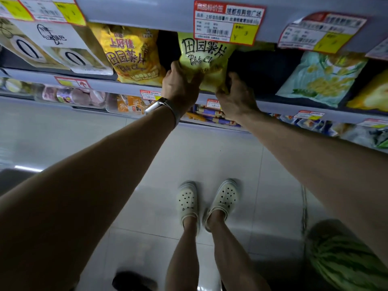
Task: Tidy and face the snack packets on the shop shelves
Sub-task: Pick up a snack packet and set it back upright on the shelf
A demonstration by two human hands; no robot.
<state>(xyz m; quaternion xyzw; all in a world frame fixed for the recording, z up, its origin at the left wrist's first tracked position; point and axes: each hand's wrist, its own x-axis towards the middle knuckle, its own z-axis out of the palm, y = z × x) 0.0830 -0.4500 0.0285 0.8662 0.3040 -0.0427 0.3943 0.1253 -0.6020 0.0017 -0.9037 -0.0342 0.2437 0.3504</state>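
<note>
At floor level, pale clogs [188,198] on tile and a watermelon [346,261] at right. Both bare arms reach up and forward to the shelf [130,87]; there is a watch [159,105] on the left wrist. The left hand [180,85] has its fingers curled on the lower-left corner of the packet [204,59], and the right hand [235,97] is curled round the lower-right corner. So it is a two-hand grip, closed on the bag's bottom edge, and neither hand is nearer. The packet stands above and beyond the grip, long axis upright, base at the shelf lip, top tucked under the upper shelf, face out. It reads "田园薯片" and "Potato Ch…", the rest covered. There is a dark gap on either side, wider on the right. The likely next move is to square it to the front edge. The orange packet [130,55] just left reads "上好佳 田园薯片". The teal packet [321,76], well right, lies tilted, its text unreadable. The price tag [227,22] above reads "商品标价签", "¥ 3". Other tags are blurred.
</note>
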